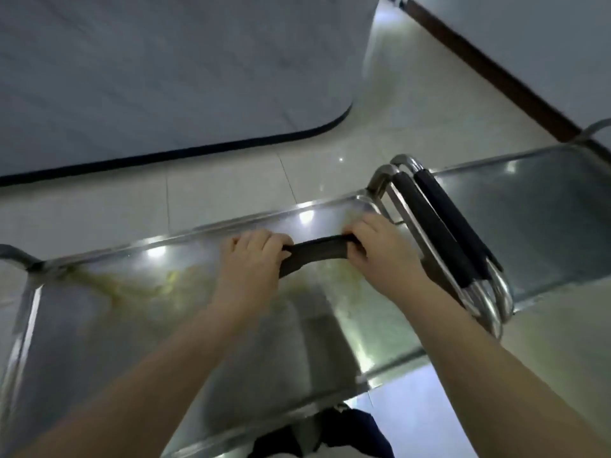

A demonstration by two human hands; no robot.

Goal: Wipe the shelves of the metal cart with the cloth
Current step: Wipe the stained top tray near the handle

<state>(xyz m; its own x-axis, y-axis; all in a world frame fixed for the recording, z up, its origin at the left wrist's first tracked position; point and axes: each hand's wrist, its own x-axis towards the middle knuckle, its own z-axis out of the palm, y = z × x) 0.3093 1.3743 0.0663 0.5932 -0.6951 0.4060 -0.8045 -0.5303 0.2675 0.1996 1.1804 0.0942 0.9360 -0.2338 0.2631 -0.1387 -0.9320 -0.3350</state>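
- Presently, the left hand (253, 256) and the right hand (380, 249), at the centre of the frame, are each clenched on one end of a dark brown, rolled or folded cloth (314, 256), stretched taut between them just above the shelf.
- Beneath them lies the top shelf of the stainless-steel metal cart (99, 342), bearing a yellowish-green smear (139, 285) running from the left corner towards the middle.
- Risk: a cloth held bunched this narrow would likely drag the residue into streaks rather than lift it.
- Risk: the raised rim (231, 221) may trap residue in the corners.
- Risk: the black-sleeved chrome handles (439, 229), just right of the right hand, could catch knuckles on a sideways stroke.
- Risk: pressing hard may roll the cart; no wheels are visible, so unconfirmed.
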